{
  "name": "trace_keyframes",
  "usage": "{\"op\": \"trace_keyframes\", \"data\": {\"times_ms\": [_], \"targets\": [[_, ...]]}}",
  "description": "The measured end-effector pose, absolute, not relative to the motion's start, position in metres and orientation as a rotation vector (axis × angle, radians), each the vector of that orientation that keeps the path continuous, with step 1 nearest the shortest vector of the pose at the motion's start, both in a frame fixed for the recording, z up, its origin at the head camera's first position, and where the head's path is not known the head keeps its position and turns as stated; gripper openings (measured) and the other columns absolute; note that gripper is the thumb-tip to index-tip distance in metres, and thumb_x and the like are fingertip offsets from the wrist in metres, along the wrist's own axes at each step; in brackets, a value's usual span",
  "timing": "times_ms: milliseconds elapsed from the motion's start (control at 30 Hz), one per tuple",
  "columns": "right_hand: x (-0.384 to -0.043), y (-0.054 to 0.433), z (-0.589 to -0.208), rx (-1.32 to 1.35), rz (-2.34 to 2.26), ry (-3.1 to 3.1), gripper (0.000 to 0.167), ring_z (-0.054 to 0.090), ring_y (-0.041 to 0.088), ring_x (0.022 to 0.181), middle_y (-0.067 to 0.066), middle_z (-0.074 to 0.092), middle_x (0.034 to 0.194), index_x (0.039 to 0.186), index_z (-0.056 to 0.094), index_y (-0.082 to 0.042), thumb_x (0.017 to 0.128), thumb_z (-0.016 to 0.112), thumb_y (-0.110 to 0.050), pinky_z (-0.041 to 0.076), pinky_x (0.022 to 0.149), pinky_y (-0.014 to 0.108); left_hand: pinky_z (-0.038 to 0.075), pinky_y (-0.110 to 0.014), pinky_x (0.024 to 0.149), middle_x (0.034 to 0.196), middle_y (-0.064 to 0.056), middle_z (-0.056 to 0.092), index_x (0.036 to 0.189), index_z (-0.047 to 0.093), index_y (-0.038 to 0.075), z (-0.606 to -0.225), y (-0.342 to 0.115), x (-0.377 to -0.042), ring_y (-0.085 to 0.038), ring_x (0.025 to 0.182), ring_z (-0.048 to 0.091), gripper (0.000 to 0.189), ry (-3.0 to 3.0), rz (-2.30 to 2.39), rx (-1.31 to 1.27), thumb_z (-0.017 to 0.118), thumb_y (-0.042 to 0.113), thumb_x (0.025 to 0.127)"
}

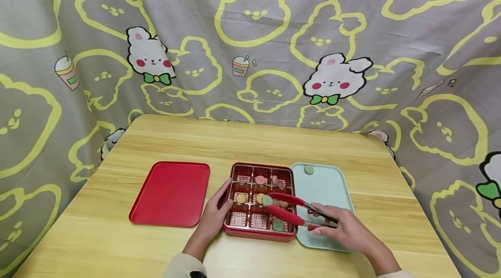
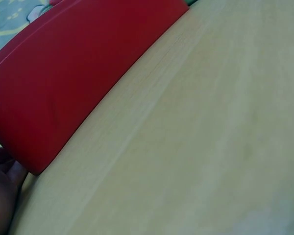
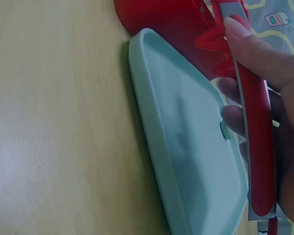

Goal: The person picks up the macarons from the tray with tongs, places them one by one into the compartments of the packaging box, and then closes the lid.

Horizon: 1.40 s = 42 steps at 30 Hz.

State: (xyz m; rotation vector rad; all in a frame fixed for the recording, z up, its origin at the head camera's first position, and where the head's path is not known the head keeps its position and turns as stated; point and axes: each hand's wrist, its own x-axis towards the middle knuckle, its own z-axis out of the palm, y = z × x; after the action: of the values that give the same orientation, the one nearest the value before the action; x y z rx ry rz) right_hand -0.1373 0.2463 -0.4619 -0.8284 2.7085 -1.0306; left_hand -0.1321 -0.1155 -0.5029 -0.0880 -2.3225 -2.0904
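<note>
My right hand (image 1: 344, 228) grips red-tipped tongs (image 1: 287, 216) over a red box (image 1: 260, 235) divided into compartments. A green macaron (image 1: 267, 200) sits between the tong tips, above the middle compartment, overlapping a yellow macaron (image 1: 259, 199). Pink macarons (image 1: 260, 180) occupy the back middle and back right compartments. A yellow macaron (image 1: 240, 198) lies in the middle left one, and another green macaron (image 1: 278, 226) in the front right. Extended fingers of my left hand (image 1: 213, 215) rest along the box's left wall, thumb at the rim; the left wrist view shows fingertips at a box corner.
A pale green tray (image 1: 328, 184) lies against the box's right side, with one green macaron (image 1: 308, 169) near its back edge. To the left is a flat red lid (image 1: 172, 193). A patterned curtain (image 1: 270, 51) surrounds the wooden table (image 1: 235, 136).
</note>
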Motion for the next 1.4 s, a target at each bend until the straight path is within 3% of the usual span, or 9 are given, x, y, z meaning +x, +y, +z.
{"op": "trace_keyframes", "data": {"times_ms": [233, 367, 600, 767, 933, 1033, 1100, 1267, 1400], "targets": [[-0.136, 0.244, -0.459, -0.863, -1.027, 2.584, 0.064, 0.056, 0.012, 0.093, 0.007, 0.064, 0.119, 0.133, 0.055, -0.008, 0.080, 0.068, -0.043, 0.049, 0.077, 0.021, 0.022, -0.048, 0.112, 0.152, -0.007, 0.032, 0.146, 0.037, 0.026, -0.518, -0.116, -0.136, -0.028, 0.140, 0.027, 0.057, -2.320, -2.051, -0.105, 0.052, 0.007, 0.094], [-0.135, 0.243, -0.458, -0.862, -1.025, 2.574, 0.065, 0.054, 0.013, 0.087, 0.006, 0.064, 0.117, 0.133, 0.055, -0.009, 0.080, 0.068, -0.044, 0.046, 0.071, 0.022, 0.023, -0.046, 0.111, 0.151, -0.005, 0.033, 0.145, 0.037, 0.027, -0.520, -0.116, -0.137, -0.025, 0.139, 0.029, 0.057, -2.313, -2.065, -0.102, 0.052, 0.007, 0.094], [-0.134, 0.242, -0.459, -0.839, -1.038, 2.580, 0.066, 0.054, 0.009, 0.088, 0.006, 0.065, 0.117, 0.134, 0.054, -0.008, 0.080, 0.068, -0.043, 0.046, 0.072, 0.021, 0.021, -0.049, 0.112, 0.152, -0.012, 0.031, 0.147, 0.036, 0.018, -0.521, -0.117, -0.138, -0.031, 0.140, 0.026, 0.059, -2.330, -2.072, -0.088, 0.051, 0.001, 0.093], [-0.134, 0.241, -0.463, -0.793, -1.030, 2.639, 0.067, 0.053, 0.006, 0.084, 0.006, 0.066, 0.114, 0.133, 0.054, -0.006, 0.080, 0.069, -0.043, 0.044, 0.068, 0.021, 0.022, -0.045, 0.112, 0.151, -0.005, 0.032, 0.146, 0.037, 0.026, -0.521, -0.117, -0.137, -0.025, 0.139, 0.028, 0.058, -2.335, -2.057, -0.084, 0.052, 0.006, 0.094], [-0.135, 0.242, -0.464, -0.732, -0.976, 2.771, 0.069, 0.059, 0.016, 0.104, 0.008, 0.064, 0.122, 0.133, 0.056, -0.010, 0.077, 0.069, -0.048, 0.052, 0.084, 0.031, 0.022, -0.044, 0.112, 0.151, -0.005, 0.033, 0.146, 0.037, 0.027, -0.519, -0.116, -0.136, -0.024, 0.139, 0.028, 0.057, -2.326, -2.061, -0.089, 0.052, 0.007, 0.094], [-0.136, 0.242, -0.464, -0.620, -0.980, 2.833, 0.071, 0.058, 0.017, 0.105, 0.005, 0.063, 0.124, 0.132, 0.057, -0.012, 0.075, 0.070, -0.051, 0.051, 0.085, 0.033, 0.022, -0.046, 0.112, 0.151, -0.009, 0.032, 0.146, 0.036, 0.022, -0.513, -0.116, -0.135, -0.028, 0.139, 0.027, 0.058, -2.329, -2.071, -0.087, 0.051, 0.004, 0.094], [-0.137, 0.242, -0.463, -0.520, -0.989, 2.867, 0.071, 0.057, 0.013, 0.095, 0.002, 0.065, 0.118, 0.132, 0.057, -0.012, 0.074, 0.071, -0.051, 0.050, 0.077, 0.028, 0.022, -0.048, 0.112, 0.151, -0.012, 0.032, 0.147, 0.036, 0.017, -0.506, -0.115, -0.133, -0.031, 0.139, 0.027, 0.058, -2.336, -2.070, -0.091, 0.051, 0.002, 0.093], [-0.140, 0.244, -0.462, -0.324, -1.003, 2.935, 0.071, 0.042, 0.007, 0.064, -0.001, 0.060, 0.081, 0.132, 0.056, -0.011, 0.074, 0.073, -0.047, 0.036, 0.054, 0.020, 0.023, -0.050, 0.111, 0.151, -0.015, 0.032, 0.146, 0.036, 0.011, -0.488, -0.114, -0.127, -0.034, 0.139, 0.027, 0.056, -2.361, -2.053, -0.090, 0.050, 0.000, 0.093], [-0.142, 0.247, -0.459, -0.190, -0.963, 2.953, 0.075, 0.034, 0.008, 0.057, -0.001, 0.051, 0.071, 0.135, 0.053, -0.010, 0.075, 0.071, -0.051, 0.032, 0.048, 0.021, 0.023, -0.050, 0.112, 0.151, -0.015, 0.032, 0.146, 0.036, 0.012, -0.487, -0.114, -0.127, -0.034, 0.139, 0.026, 0.056, -2.359, -2.053, -0.086, 0.050, 0.001, 0.093]]}}
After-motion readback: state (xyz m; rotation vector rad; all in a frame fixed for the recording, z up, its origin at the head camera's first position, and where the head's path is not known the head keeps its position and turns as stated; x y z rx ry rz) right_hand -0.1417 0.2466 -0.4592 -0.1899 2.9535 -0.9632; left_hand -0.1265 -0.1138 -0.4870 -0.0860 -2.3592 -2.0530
